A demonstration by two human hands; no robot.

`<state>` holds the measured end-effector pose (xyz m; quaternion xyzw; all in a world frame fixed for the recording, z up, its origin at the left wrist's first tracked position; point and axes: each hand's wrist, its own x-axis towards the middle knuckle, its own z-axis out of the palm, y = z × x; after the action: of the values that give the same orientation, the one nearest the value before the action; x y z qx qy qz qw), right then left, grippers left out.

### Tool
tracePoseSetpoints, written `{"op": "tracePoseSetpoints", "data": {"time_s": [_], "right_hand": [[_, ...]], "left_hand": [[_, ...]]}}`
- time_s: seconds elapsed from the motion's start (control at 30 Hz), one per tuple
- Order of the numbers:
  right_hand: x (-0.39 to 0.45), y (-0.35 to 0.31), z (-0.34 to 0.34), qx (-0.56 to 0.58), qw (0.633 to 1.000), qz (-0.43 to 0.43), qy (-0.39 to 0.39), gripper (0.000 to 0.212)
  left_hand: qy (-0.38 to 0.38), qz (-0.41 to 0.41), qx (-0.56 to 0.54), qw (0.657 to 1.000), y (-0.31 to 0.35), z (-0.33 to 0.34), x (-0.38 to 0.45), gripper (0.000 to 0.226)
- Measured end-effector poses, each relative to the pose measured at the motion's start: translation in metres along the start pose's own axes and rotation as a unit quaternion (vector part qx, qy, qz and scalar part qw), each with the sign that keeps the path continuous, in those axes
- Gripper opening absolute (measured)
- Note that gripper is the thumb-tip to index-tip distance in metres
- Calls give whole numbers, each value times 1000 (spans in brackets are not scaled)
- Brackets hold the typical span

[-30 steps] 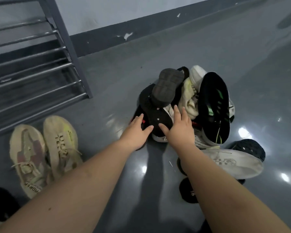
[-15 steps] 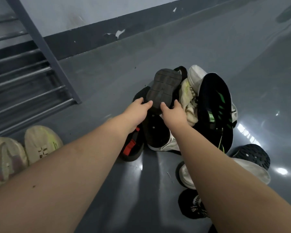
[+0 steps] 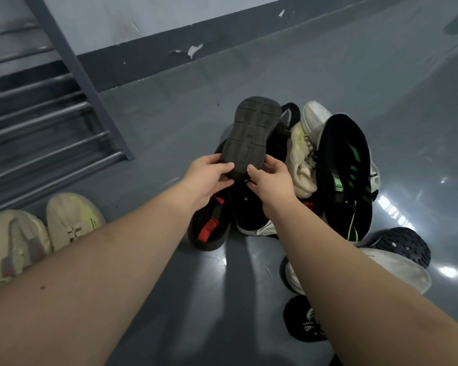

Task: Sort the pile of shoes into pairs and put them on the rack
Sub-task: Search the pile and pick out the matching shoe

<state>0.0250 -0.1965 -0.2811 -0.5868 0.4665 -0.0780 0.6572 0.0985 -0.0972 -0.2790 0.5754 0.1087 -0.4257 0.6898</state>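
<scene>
Shoe (image 3: 251,136) sole-up atop pile (image 3: 302,180) | left hand (image 3: 205,178) and right hand (image 3: 271,180) are gripping its heel end, fingers curling | likely light, stiff-soled, grippy.

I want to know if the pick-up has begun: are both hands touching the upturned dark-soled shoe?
Touching. The head view shows the left hand and right hand with thumbs pressed on the near end of the dark-soled shoe, fingers curled round its edges.

The rack (image 3: 45,122) stands left of the shoe pile (image 3: 315,167), two shoes (image 3: 45,231) before it.
</scene>
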Motion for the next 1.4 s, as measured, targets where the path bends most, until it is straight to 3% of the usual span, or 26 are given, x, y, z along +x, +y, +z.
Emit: {"op": "tracePoseSetpoints", "data": {"time_s": [0.17, 0.33, 0.53, 0.63, 0.7, 0.83, 0.9, 1.0, 1.1, 1.17, 1.23, 1.3, 1.4], "right_hand": [[-27, -9, 18, -6, 997, 19, -80, 36], [-67, -2, 36, -59, 986, 59, -145, 50], [-126, 16, 39, -11, 970, 163, -181, 52], [-155, 22, 35, 30, 964, 182, -190, 36], [-176, 20, 31, 43, 961, 190, -198, 30], [-210, 22, 26, 81, 956, 196, -201, 50], [-226, 27, 19, 126, 949, 206, -203, 55], [-254, 36, 2, 178, 938, 221, -199, 55], [-282, 48, -10, 194, 931, 228, -210, 56], [-296, 53, -16, 197, 927, 230, -221, 54], [-309, 57, -20, 196, 924, 229, -235, 49], [-319, 61, -21, 182, 923, 226, -253, 45], [-329, 65, -23, 147, 929, 215, -264, 49]], "left_hand": [[42, 22, 32, 998, 6, -36, -33, 41], [69, 33, 88, 993, -10, -72, -87, 42], [127, 119, 245, 954, -36, -80, -150, 51], [143, 149, 287, 936, -45, -82, -182, 53], [144, 170, 334, 916, -47, -84, -205, 53], [136, 227, 496, 827, -41, -82, -245, 54], [115, 247, 525, 807, -39, -82, -260, 56], [51, 238, 471, 848, -44, -86, -279, 60], [82, 198, 396, 893, -57, -94, -289, 52], [102, 116, 318, 936, -65, -101, -299, 53], [81, -17, 203, 976, -73, -109, -311, 56], [38, -111, 112, 987, -82, -114, -323, 57], [-12, -110, 55, 992, -91, -115, -331, 45]]}}
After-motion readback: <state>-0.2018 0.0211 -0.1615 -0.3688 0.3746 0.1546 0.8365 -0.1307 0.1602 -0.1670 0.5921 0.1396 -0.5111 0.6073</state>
